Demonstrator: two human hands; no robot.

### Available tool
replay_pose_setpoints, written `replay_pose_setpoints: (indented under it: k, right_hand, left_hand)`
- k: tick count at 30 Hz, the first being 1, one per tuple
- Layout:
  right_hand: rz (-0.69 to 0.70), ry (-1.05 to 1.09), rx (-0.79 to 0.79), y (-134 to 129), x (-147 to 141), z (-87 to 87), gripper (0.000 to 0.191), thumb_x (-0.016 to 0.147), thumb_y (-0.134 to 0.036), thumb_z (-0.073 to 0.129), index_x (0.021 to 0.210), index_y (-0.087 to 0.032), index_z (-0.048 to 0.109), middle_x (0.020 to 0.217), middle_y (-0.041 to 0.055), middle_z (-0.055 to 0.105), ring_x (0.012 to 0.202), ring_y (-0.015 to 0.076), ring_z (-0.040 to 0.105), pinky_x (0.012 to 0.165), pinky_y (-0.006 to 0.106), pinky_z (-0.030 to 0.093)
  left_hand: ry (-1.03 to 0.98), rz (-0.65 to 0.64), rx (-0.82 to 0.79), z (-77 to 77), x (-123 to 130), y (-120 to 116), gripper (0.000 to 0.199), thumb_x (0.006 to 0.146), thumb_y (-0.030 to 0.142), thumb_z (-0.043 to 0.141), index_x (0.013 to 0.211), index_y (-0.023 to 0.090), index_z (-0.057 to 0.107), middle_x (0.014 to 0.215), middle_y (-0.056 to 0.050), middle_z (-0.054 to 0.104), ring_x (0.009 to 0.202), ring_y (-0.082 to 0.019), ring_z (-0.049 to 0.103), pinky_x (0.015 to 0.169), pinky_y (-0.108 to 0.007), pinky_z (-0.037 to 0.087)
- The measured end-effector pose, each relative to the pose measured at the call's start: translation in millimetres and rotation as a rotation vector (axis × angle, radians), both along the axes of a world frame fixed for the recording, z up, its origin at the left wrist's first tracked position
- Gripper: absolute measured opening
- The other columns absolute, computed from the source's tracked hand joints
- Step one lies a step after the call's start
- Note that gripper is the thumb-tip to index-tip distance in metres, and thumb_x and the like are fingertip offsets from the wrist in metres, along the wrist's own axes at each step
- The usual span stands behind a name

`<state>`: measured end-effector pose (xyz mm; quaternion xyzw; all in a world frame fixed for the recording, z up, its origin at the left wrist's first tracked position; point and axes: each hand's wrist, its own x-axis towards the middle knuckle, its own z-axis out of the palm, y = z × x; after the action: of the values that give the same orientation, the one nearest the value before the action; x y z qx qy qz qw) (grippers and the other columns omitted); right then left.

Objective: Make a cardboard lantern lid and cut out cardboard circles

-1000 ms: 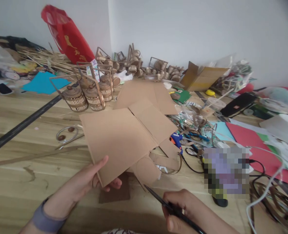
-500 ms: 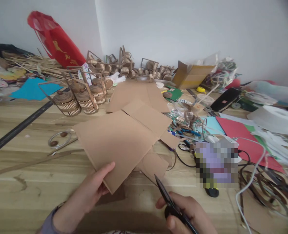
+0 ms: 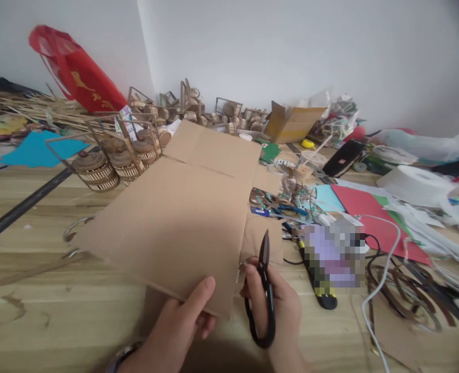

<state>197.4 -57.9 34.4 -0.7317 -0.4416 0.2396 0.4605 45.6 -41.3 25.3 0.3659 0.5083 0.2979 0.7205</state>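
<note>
A large brown cardboard sheet [image 3: 175, 217] with a creased flap at its far end is held up over the table. My left hand [image 3: 175, 326] pinches its near edge, thumb on top and fingers beneath. Black-handled scissors [image 3: 266, 290] are in my right hand [image 3: 282, 305], with the blades together and pointing away from me. The fingertips of that hand are close by the sheet's right edge; whether they touch it I cannot tell. Partly covered by the sheet, a smaller cardboard piece [image 3: 266, 235] lies just beyond the scissors.
Lidded bamboo baskets [image 3: 95, 168] stand at the left, with several more along the wall. To the right are a yellow-and-black cutter [image 3: 325, 298], a white cable [image 3: 385, 282], red paper [image 3: 369, 217] and a white roll [image 3: 412, 184]. An opened box [image 3: 295, 124] sits at the back.
The sheet has turned and come nearer, its near corner shifting right. My left hand has moved right with it. My right hand has risen, tilting the scissors more upright beside the sheet's right edge.
</note>
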Motion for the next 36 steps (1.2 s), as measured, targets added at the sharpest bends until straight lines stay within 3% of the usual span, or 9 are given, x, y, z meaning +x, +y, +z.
replay_pose_setpoints:
  k: [6,9,13,17,20,22,27,32,36]
  right_hand:
    - [-0.042,0.209,0.092,24.2,-2.4,6.0,0.034,0.086,-0.049,0.055,0.066,-0.022,0.056,0.048,-0.0023,0.053,0.046,0.0165,0.052,0.044,0.026,0.041]
    - [-0.106,0.218,0.135,28.8,1.6,6.9,0.029,0.084,-0.047,0.056,0.070,-0.021,0.056,0.054,-0.0017,0.055,0.050,0.0171,0.052,0.045,0.026,0.039]
    - [-0.131,0.163,0.188,32.0,9.1,6.4,0.026,0.081,-0.044,0.057,0.070,-0.021,0.057,0.060,0.0013,0.060,0.058,0.0199,0.055,0.051,0.028,0.042]
    - [-0.112,0.295,0.221,37.1,7.4,2.9,0.028,0.081,-0.046,0.060,0.068,-0.021,0.056,0.062,0.0019,0.061,0.060,0.0202,0.055,0.051,0.028,0.042]
    - [-0.185,0.408,0.272,41.3,1.8,2.0,0.033,0.079,-0.050,0.061,0.064,-0.021,0.054,0.056,-0.0013,0.055,0.053,0.0172,0.051,0.047,0.027,0.039]
    - [-0.217,0.375,0.318,42.7,-0.2,2.8,0.034,0.078,-0.049,0.063,0.061,-0.020,0.055,0.055,-0.0015,0.055,0.052,0.0166,0.051,0.047,0.027,0.039]
    - [-0.198,0.288,0.398,37.9,6.1,-2.1,0.031,0.080,-0.048,0.068,0.084,-0.017,0.067,0.049,-0.0047,0.056,0.046,0.0154,0.056,0.045,0.025,0.041]
    - [-0.245,0.639,0.394,40.5,13.7,-12.7,0.039,0.075,-0.053,0.077,0.086,-0.019,0.063,0.051,-0.0069,0.058,0.055,0.0167,0.067,0.056,0.027,0.053]
    - [-0.157,1.108,0.305,51.5,12.4,-13.6,0.051,0.055,-0.031,0.094,0.093,-0.022,0.061,0.075,-0.0012,0.075,0.071,0.0165,0.072,0.070,0.029,0.057]
  left_hand:
    - [0.125,-0.115,0.134,-6.5,0.2,-5.4,0.060,0.075,0.073,0.061,0.046,0.022,0.051,0.052,-0.002,0.055,0.057,-0.017,0.051,0.062,-0.030,0.044]
    - [-0.018,-0.039,0.094,-8.1,-6.7,-1.5,0.054,0.071,0.073,0.065,0.054,0.022,0.056,0.062,-0.003,0.062,0.062,-0.019,0.054,0.057,-0.029,0.043]
    - [-0.154,0.169,0.000,-2.2,-10.2,3.7,0.048,0.064,0.068,0.074,0.069,0.023,0.058,0.060,0.002,0.058,0.045,-0.012,0.041,0.042,-0.027,0.033]
    - [-0.165,0.122,-0.003,1.8,-7.0,2.2,0.052,0.062,0.071,0.074,0.073,0.022,0.060,0.062,0.004,0.057,0.039,-0.007,0.032,0.039,-0.025,0.028]
    - [-0.227,0.094,0.042,-1.2,-5.9,-1.2,0.051,0.069,0.070,0.071,0.076,0.021,0.062,0.058,0.005,0.055,0.038,-0.006,0.030,0.039,-0.024,0.029]
    - [-0.246,0.094,0.080,-3.8,-6.9,-2.2,0.049,0.075,0.068,0.068,0.082,0.020,0.065,0.060,0.005,0.056,0.037,-0.005,0.027,0.038,-0.023,0.030]
    - [-0.166,0.125,0.204,-12.0,-15.0,0.3,0.048,0.080,0.068,0.063,0.084,0.020,0.067,0.062,0.003,0.059,0.038,-0.007,0.032,0.038,-0.023,0.031]
    - [0.061,0.056,0.315,-26.8,-26.9,-1.4,0.062,0.089,0.069,0.045,0.048,0.022,0.050,0.044,0.003,0.045,0.044,-0.012,0.038,0.053,-0.026,0.041]
    - [0.153,-0.018,0.324,-27.5,-33.4,-2.7,0.064,0.090,0.068,0.045,0.044,0.023,0.049,0.044,0.002,0.047,0.049,-0.013,0.042,0.062,-0.027,0.043]
